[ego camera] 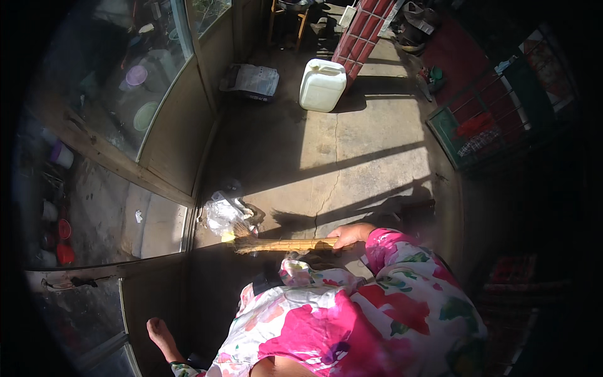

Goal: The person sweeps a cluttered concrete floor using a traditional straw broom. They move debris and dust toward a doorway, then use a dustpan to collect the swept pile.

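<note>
My right hand [351, 235] is closed around the handle end of a short straw hand broom [287, 244], held roughly level across the front of my body. The broom's frayed bristles point left and lie beside a crumpled clear plastic bag [224, 214] and other litter on the concrete floor. A small yellow scrap [228, 236] shows at the bristle tips. Off to the lower left, away from the broom, is my left hand [159, 330], near a door's lower panel; its fingers are partly hidden in shadow, and no object can be seen in it.
A white plastic jerrycan [323, 86] stands by a red tiled pillar [360, 42]. Near the left wall lies a printed sack [250, 81]. A glazed door [174, 136] and a threshold [188, 228] border the left side. Shoes [426, 85] and a green-framed panel [447, 136] are at right.
</note>
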{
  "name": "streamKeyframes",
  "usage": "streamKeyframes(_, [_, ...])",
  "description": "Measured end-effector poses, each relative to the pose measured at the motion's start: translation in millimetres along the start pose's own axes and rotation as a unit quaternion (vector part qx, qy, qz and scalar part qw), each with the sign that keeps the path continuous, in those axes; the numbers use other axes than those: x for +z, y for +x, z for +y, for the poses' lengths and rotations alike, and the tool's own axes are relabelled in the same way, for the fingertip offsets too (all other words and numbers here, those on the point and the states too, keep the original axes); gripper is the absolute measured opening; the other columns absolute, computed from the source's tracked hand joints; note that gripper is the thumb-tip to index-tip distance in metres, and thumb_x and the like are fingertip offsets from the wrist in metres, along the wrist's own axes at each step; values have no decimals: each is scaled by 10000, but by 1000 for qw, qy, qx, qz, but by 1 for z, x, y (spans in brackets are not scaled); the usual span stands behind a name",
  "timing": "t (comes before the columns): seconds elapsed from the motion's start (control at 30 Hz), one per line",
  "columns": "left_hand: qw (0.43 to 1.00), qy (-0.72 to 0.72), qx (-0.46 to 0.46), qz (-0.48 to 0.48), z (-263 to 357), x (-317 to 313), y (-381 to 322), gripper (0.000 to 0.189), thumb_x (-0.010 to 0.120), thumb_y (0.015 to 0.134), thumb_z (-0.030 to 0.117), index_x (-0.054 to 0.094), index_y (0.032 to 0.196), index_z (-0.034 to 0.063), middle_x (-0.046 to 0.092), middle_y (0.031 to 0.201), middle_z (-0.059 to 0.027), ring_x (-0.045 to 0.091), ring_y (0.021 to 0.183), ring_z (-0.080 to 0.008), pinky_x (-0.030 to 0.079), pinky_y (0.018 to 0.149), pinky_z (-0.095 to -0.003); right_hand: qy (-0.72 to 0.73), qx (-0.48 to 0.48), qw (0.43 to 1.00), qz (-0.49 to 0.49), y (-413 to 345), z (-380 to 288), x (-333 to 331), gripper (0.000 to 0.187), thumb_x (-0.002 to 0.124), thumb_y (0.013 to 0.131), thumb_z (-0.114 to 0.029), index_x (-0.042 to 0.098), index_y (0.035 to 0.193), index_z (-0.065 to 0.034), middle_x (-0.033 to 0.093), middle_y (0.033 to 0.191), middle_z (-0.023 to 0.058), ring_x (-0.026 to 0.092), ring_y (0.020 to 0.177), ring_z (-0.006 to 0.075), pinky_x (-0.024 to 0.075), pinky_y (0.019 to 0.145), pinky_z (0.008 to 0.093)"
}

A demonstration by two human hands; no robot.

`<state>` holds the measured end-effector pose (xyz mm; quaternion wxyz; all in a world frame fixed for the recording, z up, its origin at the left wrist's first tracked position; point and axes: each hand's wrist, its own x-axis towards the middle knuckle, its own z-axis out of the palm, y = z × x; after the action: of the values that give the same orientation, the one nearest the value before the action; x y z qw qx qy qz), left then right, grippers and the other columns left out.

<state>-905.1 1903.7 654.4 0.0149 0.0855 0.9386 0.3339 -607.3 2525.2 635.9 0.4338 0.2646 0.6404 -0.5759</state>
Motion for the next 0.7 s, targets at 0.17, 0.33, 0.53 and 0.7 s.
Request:
streamKeyframes(0.17, [961,127,245,-30,58,-13,167,106,580,744,-18,530,837,-10,545,835,-157,536,796,-337,436,735,-407,206,-29,970,129,-48,57,83,359,715,737,-173,630,1067,-62,622,730,32,581,589,107,477,502,269])
streamKeyframes(0.33, [903,205,372,-60,108,-15,282,128,594,761,2,523,868,-4,535,868,-171,533,819,-348,428,744,-424,327,-31,888,321,-47,86,191,345,707,741,-171,619,1055,-59,598,698,28,565,559,117,456,466,266])
streamKeyframes(0.53, [782,517,308,-159,154,26,339,162,574,811,109,573,941,13,560,907,-187,561,852,-357,458,783,-436,566,2,725,392,-25,127,318,324,689,741,-117,610,1052,-69,516,569,45,488,410,132,366,361,287])
streamKeyframes(0.7, [744,555,338,-160,188,85,335,208,572,803,166,593,940,11,575,924,-200,572,876,-361,464,791,-442,613,36,650,447,1,129,396,330,699,710,-117,569,1006,-52,511,572,48,518,430,146,417,350,301])
